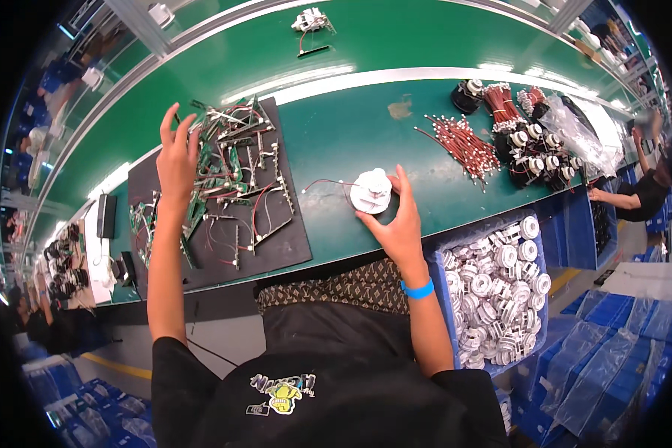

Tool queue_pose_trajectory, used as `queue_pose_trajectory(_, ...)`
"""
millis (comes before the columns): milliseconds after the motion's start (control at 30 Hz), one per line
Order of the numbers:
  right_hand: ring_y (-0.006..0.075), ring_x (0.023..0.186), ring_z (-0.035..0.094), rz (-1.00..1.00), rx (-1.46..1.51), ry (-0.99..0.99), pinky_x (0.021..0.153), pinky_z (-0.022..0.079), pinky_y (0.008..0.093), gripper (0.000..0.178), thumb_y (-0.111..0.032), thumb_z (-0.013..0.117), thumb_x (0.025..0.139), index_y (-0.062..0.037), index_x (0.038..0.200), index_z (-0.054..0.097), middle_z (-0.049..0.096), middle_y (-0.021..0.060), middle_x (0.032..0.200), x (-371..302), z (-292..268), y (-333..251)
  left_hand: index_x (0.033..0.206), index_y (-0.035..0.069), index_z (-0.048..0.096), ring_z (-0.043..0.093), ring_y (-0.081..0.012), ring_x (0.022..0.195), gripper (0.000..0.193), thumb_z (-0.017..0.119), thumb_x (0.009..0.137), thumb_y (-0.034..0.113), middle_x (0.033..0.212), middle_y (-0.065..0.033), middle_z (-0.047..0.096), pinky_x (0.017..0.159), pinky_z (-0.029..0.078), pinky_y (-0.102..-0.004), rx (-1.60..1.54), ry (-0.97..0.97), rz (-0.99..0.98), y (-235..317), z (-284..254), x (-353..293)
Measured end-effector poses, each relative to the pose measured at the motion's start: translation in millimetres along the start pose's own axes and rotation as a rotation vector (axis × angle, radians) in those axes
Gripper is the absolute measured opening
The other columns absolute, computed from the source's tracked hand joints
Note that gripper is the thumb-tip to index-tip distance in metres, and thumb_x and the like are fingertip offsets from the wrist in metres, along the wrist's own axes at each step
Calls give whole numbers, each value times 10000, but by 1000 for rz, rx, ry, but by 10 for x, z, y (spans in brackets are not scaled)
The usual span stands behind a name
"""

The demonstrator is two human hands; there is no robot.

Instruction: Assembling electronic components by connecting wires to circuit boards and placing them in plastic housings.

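Note:
My right hand (400,228) has its thumb and fingers around a white round plastic housing (367,196) at the middle of the green bench. From the housing a thin red wire (322,181) trails left over the bench top. Up at the left, my left hand (178,160) is raised beside a heap of circuit boards (235,175) with wires attached. Its fingers are apart, and I see nothing held in them. The boards lie tangled on a black mat (282,246).
A blue bin (446,299) of white plastic housings stands against the bench at right. Further back lie red wire leads (463,145), black-and-white assemblies (534,157) and a clear plastic bag (579,134). A white part (312,20) sits at the far side. Another person (649,187) works at far right.

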State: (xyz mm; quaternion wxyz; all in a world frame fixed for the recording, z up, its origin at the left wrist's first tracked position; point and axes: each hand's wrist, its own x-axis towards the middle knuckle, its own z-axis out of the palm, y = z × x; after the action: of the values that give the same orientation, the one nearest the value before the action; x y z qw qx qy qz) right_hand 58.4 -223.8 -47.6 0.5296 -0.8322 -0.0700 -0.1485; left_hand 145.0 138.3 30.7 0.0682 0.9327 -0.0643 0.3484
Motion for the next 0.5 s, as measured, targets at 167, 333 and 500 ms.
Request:
queue_pose_trajectory(167,346,1124,528,-22,-71,-11,957,413,406,914,-154,808,664,-2,1406,297,549,181,1210,-62,-5,-4,1067,99,646,634,-185,804,250,678,824,46,1292,-70,483,645,536,-296,-47,133,271,-301,-39,-122)
queue_pose_trajectory(333,338,1139,530,-43,-156,-5,953,425,409,903,-171,816,665,-21,1404,319,542,179,1241,-85,-15,12,1080,84,645,631,-195,823,284,680,814,-9,1301,-125,455,662,540,-276,-11,234,385,-194,-280,-118)
queue_pose_trajectory(500,345,1147,520,-47,-168,-10,962,418,415,899,-175,813,662,-23,1401,324,526,173,1265,-71,-16,7,1077,56,637,621,-204,826,278,675,815,-31,1332,-152,381,683,538,-268,-167,373,192,-18,-229,-137)
